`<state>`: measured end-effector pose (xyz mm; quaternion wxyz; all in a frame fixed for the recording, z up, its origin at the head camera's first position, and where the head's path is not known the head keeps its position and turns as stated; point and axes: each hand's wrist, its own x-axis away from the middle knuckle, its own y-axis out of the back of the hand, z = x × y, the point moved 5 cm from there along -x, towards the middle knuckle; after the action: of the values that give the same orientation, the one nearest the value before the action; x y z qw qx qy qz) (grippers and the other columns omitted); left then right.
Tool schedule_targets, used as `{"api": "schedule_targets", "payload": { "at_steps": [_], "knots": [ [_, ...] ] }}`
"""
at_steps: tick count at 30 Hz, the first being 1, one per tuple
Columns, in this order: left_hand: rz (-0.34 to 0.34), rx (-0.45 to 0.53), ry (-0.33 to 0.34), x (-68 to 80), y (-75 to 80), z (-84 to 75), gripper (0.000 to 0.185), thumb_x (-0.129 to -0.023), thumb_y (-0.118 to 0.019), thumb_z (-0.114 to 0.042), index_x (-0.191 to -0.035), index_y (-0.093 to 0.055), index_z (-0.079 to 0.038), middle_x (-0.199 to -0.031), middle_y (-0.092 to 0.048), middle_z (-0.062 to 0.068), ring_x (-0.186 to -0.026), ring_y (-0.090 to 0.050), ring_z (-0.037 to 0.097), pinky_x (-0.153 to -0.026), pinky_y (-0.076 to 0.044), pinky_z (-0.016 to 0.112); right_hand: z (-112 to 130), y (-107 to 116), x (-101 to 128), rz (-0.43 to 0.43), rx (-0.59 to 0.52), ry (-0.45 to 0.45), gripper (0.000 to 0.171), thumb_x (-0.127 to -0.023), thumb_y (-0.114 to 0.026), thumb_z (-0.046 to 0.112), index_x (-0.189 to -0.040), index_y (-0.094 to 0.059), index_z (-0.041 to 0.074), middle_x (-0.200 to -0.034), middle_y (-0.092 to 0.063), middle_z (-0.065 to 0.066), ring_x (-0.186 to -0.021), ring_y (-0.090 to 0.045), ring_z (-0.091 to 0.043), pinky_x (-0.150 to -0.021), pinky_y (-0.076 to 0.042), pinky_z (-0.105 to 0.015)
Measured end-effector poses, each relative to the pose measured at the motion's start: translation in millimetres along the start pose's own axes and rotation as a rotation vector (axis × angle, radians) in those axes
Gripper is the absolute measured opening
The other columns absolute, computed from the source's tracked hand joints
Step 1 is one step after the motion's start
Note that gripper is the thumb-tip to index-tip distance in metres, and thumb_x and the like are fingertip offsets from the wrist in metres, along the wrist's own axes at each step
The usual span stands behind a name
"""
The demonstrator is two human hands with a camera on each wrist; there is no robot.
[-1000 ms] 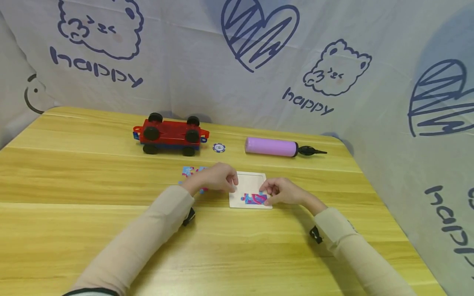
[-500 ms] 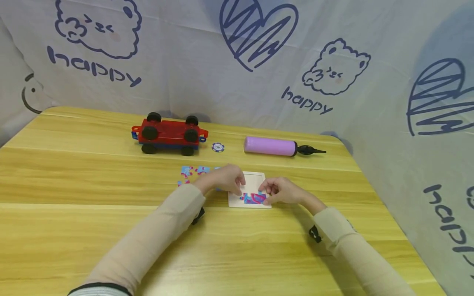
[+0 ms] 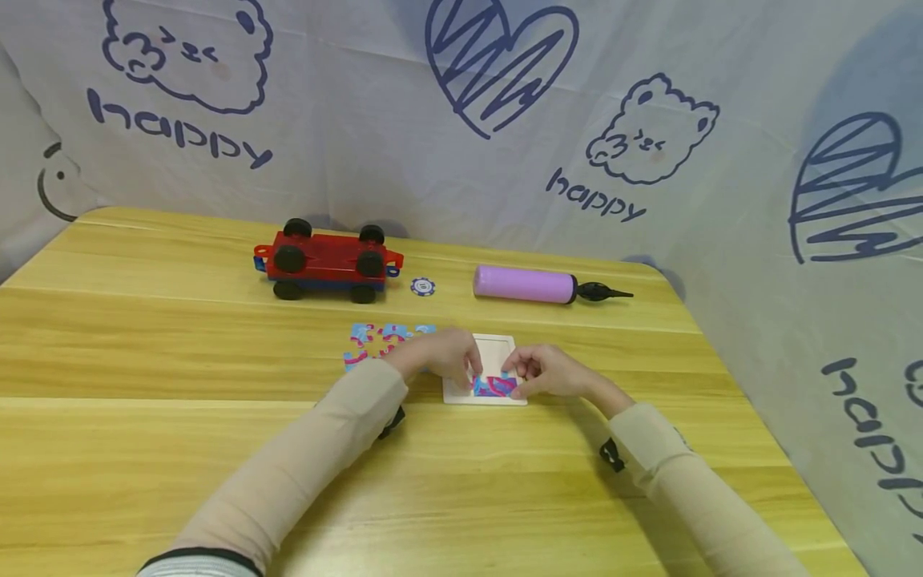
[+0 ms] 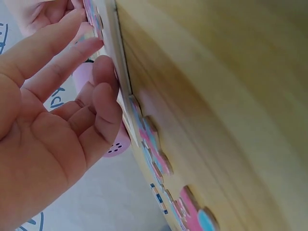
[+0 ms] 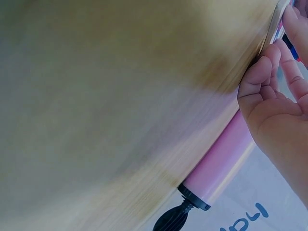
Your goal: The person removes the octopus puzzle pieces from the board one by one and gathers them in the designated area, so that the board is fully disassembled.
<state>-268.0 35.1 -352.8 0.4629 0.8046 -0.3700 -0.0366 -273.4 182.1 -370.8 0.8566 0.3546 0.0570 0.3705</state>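
A white puzzle tray (image 3: 493, 349) lies on the table in front of me. Along its near edge sits a short strip of joined pink, blue and purple puzzle pieces (image 3: 494, 387). With thumb and forefinger, my left hand (image 3: 447, 354) pinches the strip's left end; its other fingers are curled in, as the left wrist view shows. My right hand (image 3: 554, 372) grips the right end between thumb and forefinger. Loose puzzle pieces (image 3: 360, 332) lie left of the tray, partly hidden by my left hand. In the left wrist view a loose piece (image 4: 192, 209) lies flat.
At the back left rests an upturned red toy car chassis (image 3: 328, 258) with black wheels. Beside it is a blue-and-white poker chip (image 3: 423, 287). A purple balloon pump (image 3: 525, 284) with a black nozzle lies behind the tray. A printed cloth hangs behind the table.
My left hand has moved right from near the tray's left side to the left end of the puzzle strip. My right hand has stayed at the strip's right end.
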Motion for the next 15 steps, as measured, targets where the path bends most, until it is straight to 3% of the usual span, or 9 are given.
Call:
{"api": "schedule_targets", "payload": {
  "at_steps": [10, 15],
  "knots": [
    [0.021, 0.023, 0.004, -1.8, -0.5, 1.4, 0.023, -0.076, -0.069, -0.006, -0.100, -0.067, -0.004, -0.098, -0.064, 0.006, -0.089, -0.055, 0.017, -0.078, -0.043, 0.027, -0.1, -0.5, -0.6, 0.004, 0.001, 0.007, 0.026, -0.075, -0.069, 0.001, -0.099, -0.059, -0.003, -0.075, -0.048, -0.007, -0.061, -0.038, -0.013, -0.055, -0.034, -0.020],
    [0.028, 0.051, 0.010, -3.1, -0.9, 1.7, 0.021, -0.077, -0.068, -0.006, -0.097, -0.067, -0.003, -0.094, -0.064, 0.006, -0.079, -0.053, 0.014, -0.069, -0.043, 0.023, 1.0, -0.5, 0.0, 0.002, 0.002, 0.013, 0.025, -0.075, -0.069, 0.001, -0.098, -0.060, -0.003, -0.075, -0.048, -0.007, -0.061, -0.038, -0.012, -0.055, -0.034, -0.020]
  ]
}}
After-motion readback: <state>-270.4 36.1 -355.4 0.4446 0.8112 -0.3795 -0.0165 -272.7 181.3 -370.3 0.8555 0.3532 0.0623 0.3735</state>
